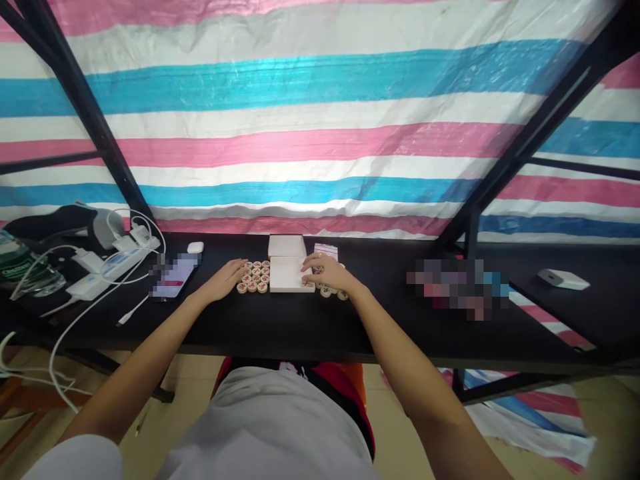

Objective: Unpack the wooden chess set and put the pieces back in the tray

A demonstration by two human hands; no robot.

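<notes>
At the centre of the frame, the left hand (226, 280) lies with fingers extended and close together at the left edge of the round, pale, red-marked discs (257, 271). The right hand (330, 272) arches over round, pale discs (342, 295), thumb and fingers parted; whether they grip one, I cannot tell. The shallow, white, rectangular open box (285, 277) lies left of those fingertips, nearer the right hand, its longer side seemingly running left-right. Beyond it sits a white, flat box lid (286, 245).
</notes>
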